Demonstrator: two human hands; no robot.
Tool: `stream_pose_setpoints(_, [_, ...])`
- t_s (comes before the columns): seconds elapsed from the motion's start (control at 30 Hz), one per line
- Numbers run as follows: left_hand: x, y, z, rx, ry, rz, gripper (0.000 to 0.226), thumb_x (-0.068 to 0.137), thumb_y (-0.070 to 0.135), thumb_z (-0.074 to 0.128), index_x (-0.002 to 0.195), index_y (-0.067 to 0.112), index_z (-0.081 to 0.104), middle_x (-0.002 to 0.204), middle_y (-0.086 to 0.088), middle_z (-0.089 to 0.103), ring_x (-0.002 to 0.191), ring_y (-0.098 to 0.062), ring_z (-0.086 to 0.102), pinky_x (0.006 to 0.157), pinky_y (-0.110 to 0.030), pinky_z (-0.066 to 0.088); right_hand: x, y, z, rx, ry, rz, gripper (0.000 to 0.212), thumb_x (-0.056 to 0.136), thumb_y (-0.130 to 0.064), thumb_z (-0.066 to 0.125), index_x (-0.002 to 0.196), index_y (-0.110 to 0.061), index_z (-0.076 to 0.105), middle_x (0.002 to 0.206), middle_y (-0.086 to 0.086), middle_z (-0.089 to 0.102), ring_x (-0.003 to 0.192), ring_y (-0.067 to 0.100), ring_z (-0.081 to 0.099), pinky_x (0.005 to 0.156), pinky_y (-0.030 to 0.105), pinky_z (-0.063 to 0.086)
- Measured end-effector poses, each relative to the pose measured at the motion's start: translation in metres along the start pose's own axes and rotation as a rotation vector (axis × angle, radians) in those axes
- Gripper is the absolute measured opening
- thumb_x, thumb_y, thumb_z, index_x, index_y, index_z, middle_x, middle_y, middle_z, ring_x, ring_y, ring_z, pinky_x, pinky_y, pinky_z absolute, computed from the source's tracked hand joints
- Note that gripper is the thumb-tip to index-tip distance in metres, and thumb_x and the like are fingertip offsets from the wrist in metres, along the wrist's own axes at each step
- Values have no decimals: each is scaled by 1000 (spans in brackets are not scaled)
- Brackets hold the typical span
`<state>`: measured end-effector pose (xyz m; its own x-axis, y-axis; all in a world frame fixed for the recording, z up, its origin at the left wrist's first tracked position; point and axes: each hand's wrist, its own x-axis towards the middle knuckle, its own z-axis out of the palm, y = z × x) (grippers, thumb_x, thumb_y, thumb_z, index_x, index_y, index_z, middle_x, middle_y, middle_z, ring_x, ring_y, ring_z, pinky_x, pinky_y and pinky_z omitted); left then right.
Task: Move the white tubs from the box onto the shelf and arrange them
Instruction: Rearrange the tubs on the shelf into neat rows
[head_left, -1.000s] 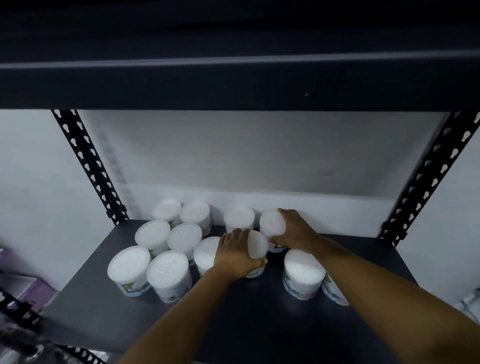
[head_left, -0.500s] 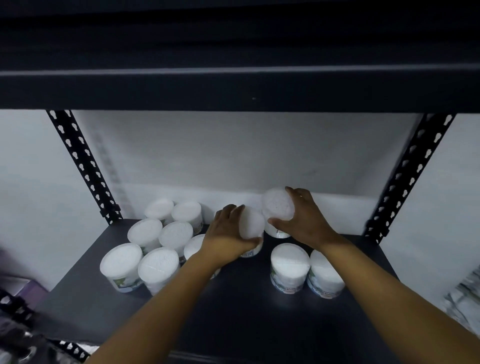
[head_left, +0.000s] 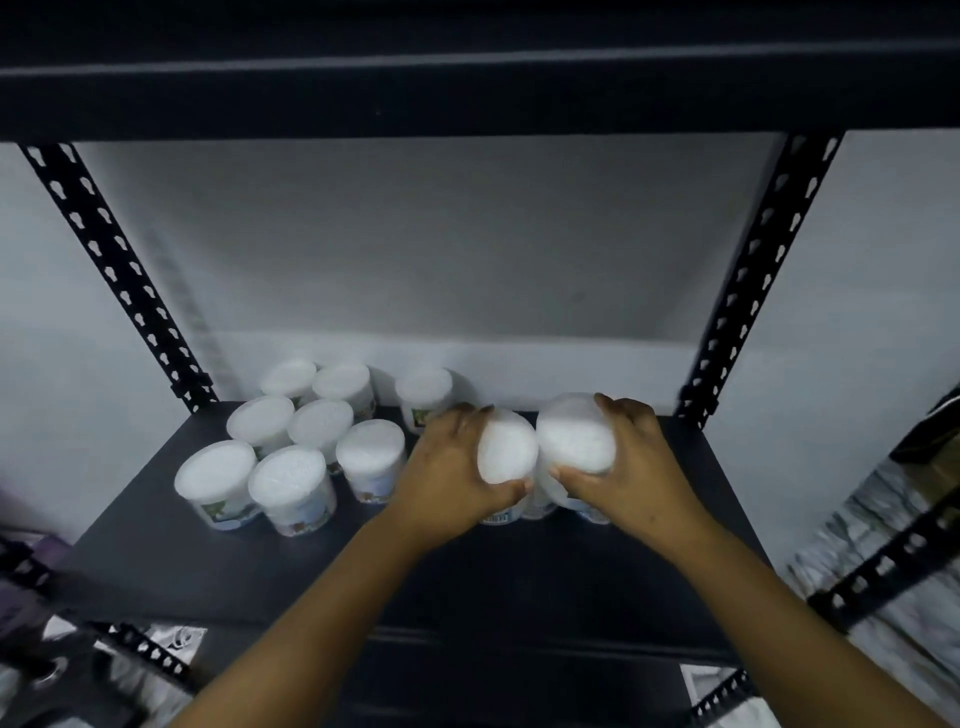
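Several white tubs with white lids stand grouped on the left half of the dark shelf. My left hand grips one white tub from its left side. My right hand grips another white tub from its right side. Both held tubs are side by side, lifted above two more tubs that stand on the shelf and are mostly hidden under them. One tub stands alone near the back wall. The box is not in view.
Black perforated uprights stand at the shelf's back left and back right. An upper shelf board hangs low overhead. The white wall is close behind. Crinkled plastic lies at the lower right.
Both hands have lifted their tubs off the shelf and brought them forward, side by side, above the two front tubs. The camera has also shifted.
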<state>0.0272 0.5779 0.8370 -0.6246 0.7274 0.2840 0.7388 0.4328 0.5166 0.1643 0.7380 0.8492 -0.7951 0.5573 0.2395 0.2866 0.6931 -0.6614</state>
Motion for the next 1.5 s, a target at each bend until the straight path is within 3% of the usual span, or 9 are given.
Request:
stream_pose_setpoints(0.13, [-17,6,21,-7,-54,18,86,72,55,71,142,26,33,139,7,34,127,-13,31,97,-18,20,-33,19,5,97,4,33,83,69,-31,80,139,-28,35,126,-11,29,110,2,38,83,6,31])
stream_pose_setpoints(0.23, [-29,8,38,-13,-108,-6,87,73,54,71,144,25,30,141,6,30,126,-13,30,99,-19,23,-50,32,11,93,-4,96,85,70,-32,80,140,-24,33,125,-13,26,109,2,36,88,16,33])
stream_pose_setpoints(0.47, [-43,5,76,-13,-172,-50,93,73,54,72,146,18,28,147,1,28,132,-17,28,109,-27,28,-68,61,29,75,1,164,84,68,-31,81,138,-20,36,121,-11,27,106,7,40,88,19,34])
stream_pose_setpoints(0.73, [-41,4,98,-1,-151,-83,94,70,55,72,145,15,32,147,-3,31,131,-21,31,108,-37,35,-67,79,42,107,18,184,80,68,-33,81,135,-22,38,122,-9,28,103,7,41,87,20,35])
stream_pose_setpoints(1.13, [-36,3,109,31,-122,-70,96,73,56,70,148,14,25,151,-3,24,136,-20,25,111,-32,26,-63,98,54,100,73,170,89,66,-40,81,139,-23,33,133,-2,28,111,12,43,89,25,41])
stream_pose_setpoints(1.5, [-28,-3,112,15,-134,-92,98,72,59,69,148,16,24,151,-2,24,136,-19,23,111,-32,27,-61,98,59,85,98,149,90,65,-43,81,138,-22,33,133,-1,28,113,15,45,87,25,42])
